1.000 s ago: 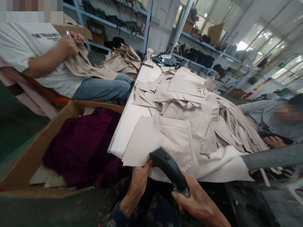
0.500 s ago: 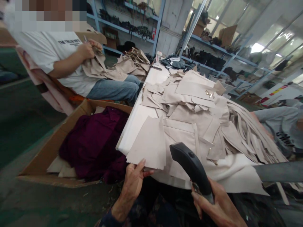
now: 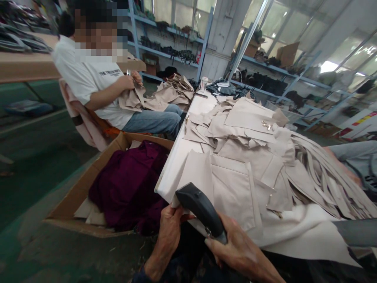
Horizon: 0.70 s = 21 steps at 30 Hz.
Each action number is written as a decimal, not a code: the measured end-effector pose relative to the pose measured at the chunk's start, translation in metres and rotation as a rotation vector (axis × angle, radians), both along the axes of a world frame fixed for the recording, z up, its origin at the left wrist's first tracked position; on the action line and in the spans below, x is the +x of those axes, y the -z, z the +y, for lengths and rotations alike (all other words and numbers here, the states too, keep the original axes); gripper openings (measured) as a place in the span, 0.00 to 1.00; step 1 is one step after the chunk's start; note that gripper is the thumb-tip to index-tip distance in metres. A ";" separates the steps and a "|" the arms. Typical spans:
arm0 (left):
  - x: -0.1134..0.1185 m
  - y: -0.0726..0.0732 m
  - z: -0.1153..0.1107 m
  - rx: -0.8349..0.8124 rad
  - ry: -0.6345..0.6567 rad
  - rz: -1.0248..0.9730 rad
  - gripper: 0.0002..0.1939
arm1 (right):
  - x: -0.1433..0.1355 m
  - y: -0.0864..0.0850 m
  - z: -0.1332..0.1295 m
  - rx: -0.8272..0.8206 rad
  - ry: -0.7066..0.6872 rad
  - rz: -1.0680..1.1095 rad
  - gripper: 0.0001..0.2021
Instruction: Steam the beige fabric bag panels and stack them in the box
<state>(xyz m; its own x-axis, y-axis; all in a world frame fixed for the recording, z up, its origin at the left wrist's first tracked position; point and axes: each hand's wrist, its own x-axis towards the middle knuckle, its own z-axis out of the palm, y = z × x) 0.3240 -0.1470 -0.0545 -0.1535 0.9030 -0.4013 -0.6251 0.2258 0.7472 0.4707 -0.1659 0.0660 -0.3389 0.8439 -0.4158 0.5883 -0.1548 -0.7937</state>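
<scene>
Smooth tan sheets lie at the table's near left corner, pinched in our left hand; our right hand grips a bent black tool

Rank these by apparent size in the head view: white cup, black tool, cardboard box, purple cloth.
1. Cardboard box
2. Purple cloth
3. Black tool, enlarged by nearness to the camera
4. White cup

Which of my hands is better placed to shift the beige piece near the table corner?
Left, probably: your left hand pinches the near edge of the beige piece, while your right hand grips the curved black tool.
</scene>
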 end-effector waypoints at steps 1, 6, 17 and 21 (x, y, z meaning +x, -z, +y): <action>-0.001 0.001 -0.001 -0.004 0.000 0.005 0.15 | -0.003 0.001 0.004 -0.004 0.017 0.020 0.12; -0.003 0.002 0.001 -0.041 0.034 0.009 0.22 | 0.008 -0.011 0.020 0.083 0.212 -0.030 0.03; -0.016 -0.077 0.100 0.258 -0.006 0.350 0.18 | 0.079 -0.031 -0.033 0.188 0.373 -0.042 0.11; -0.029 -0.154 0.157 0.634 -0.011 0.820 0.14 | 0.092 -0.032 -0.045 0.179 0.451 -0.048 0.13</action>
<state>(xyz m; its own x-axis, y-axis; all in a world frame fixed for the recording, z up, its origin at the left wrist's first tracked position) 0.2951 0.0103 0.0998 -0.1749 0.9088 0.3788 0.1294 -0.3601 0.9239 0.5630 -0.2108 0.0977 0.0932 0.9620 -0.2566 0.5301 -0.2661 -0.8051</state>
